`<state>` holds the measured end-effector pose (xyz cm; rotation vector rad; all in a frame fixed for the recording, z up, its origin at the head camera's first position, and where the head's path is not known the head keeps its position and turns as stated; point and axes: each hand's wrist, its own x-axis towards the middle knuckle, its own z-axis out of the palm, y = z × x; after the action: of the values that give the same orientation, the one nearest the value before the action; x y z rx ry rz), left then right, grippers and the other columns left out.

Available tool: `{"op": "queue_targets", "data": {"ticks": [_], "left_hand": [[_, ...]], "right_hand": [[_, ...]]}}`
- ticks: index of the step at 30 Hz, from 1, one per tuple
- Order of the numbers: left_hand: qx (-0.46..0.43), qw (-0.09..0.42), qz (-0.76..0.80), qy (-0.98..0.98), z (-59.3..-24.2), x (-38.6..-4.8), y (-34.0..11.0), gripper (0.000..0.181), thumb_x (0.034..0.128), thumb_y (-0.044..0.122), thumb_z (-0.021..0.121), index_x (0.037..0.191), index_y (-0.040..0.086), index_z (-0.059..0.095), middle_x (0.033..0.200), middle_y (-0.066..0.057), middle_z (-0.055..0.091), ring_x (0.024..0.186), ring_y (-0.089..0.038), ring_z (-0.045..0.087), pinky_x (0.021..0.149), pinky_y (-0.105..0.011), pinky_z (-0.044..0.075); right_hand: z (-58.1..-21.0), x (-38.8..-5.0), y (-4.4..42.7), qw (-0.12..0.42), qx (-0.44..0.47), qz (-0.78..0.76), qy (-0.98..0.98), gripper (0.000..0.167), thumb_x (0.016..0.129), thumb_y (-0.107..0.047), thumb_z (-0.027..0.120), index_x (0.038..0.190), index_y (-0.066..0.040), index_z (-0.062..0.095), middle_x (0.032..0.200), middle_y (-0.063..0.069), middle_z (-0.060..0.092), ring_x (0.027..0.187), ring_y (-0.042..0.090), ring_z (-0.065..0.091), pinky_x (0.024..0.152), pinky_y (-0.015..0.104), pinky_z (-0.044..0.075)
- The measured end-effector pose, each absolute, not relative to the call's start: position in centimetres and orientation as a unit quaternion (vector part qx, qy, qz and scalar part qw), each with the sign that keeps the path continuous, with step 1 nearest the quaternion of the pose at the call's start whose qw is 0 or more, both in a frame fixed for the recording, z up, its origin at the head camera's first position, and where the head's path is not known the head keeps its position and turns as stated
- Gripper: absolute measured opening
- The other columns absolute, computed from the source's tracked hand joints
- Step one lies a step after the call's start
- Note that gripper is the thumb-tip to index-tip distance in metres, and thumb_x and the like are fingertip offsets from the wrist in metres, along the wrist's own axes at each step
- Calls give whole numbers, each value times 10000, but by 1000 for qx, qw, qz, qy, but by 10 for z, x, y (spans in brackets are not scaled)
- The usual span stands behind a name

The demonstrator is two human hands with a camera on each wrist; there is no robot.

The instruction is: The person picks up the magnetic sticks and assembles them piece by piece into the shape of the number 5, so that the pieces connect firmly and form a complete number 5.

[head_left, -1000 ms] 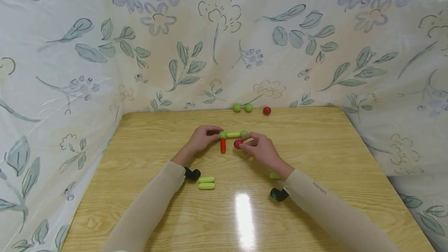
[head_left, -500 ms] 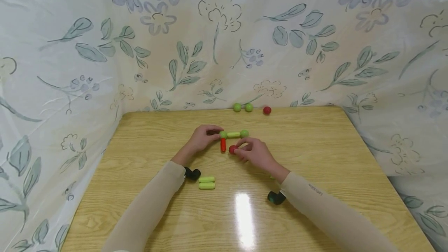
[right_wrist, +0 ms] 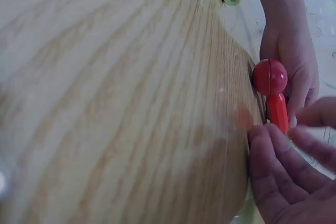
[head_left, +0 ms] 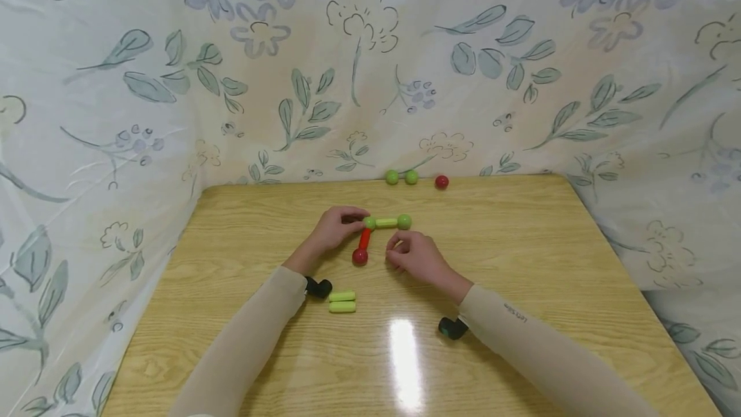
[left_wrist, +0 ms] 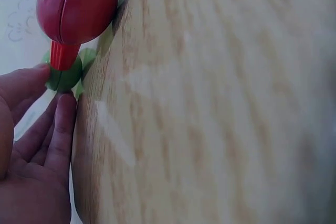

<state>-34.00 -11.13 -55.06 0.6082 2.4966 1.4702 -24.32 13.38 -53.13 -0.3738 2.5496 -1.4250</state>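
Note:
On the wooden table, my left hand (head_left: 336,229) pinches a green ball (head_left: 370,222) between thumb and fingers. A yellow-green rod (head_left: 386,223) runs right from that ball to a second green ball (head_left: 404,221). A red rod (head_left: 365,239) reaches toward me from the pinched ball, slanting slightly left, with a red ball (head_left: 360,256) on its near end. The left wrist view shows this red ball (left_wrist: 77,6) close up, in front of the pinched green one. My right hand (head_left: 419,259) is just right of the red rod, fingers loosely bent, holding nothing visible.
Two green balls (head_left: 411,177) and another red ball (head_left: 442,182) lie along the table's back edge, by the floral cloth (head_left: 370,82). Two loose yellow-green rods (head_left: 343,307) lie near the left wrist. Black wrist devices (head_left: 453,327) sit beneath both forearms.
My right hand moved the red ball left and nearer, onto the red rod's near end, then let go and drew back right. The red rod swung slightly left. The left hand stayed put.

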Motion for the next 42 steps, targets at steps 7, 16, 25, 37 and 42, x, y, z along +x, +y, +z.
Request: {"op": "queue_targets", "data": {"ticks": [7, 16, 25, 37, 42], "left_hand": [[210, 85, 490, 842, -548, -340, -114, 263, 1052, 117, 743, 1307, 62, 778, 1303, -75, 752, 1166, -234, 698, 1050, -430, 547], [222, 79, 469, 851, -549, -344, -110, 270, 1065, 134, 729, 1323, 70, 771, 1283, -69, 757, 1161, -230, 695, 1055, -421, 537], [228, 76, 441, 865, -549, -344, -109, 270, 1077, 148, 709, 1336, 104, 771, 1321, -62, 744, 1204, -230, 681, 1087, -432, 516], [220, 75, 442, 866, -547, -339, -105, 265, 1085, 151, 697, 1337, 112, 770, 1316, -52, 743, 1214, -230, 673, 1088, -440, 518], [210, 76, 447, 866, -545, -339, -103, 256, 1079, 197, 717, 1318, 129, 780, 1301, -32, 746, 1197, -218, 671, 1077, -442, 521]], "right_hand": [[-525, -243, 116, 103, -302, -333, 887, 447, 1079, -253, 717, 1520, -228, 646, 1064, -12, 662, 797, 108, 612, 716, 319, 530], [-524, -243, 114, 99, -304, -304, 897, 337, 1070, -221, 736, 1407, -212, 717, 1185, -32, 695, 890, 121, 595, 797, 313, 539], [-522, -242, 120, 107, -308, -322, 889, 329, 1068, -128, 719, 1395, -158, 715, 1193, 24, 706, 934, 162, 599, 818, 350, 540], [-522, -241, 124, 110, -310, -330, 885, 342, 1068, -102, 700, 1405, -162, 711, 1208, 32, 695, 918, 157, 578, 808, 350, 533], [-525, -243, 125, 108, -312, -333, 883, 339, 1066, -90, 696, 1397, -162, 713, 1218, 19, 698, 951, 154, 592, 830, 359, 543]]}}
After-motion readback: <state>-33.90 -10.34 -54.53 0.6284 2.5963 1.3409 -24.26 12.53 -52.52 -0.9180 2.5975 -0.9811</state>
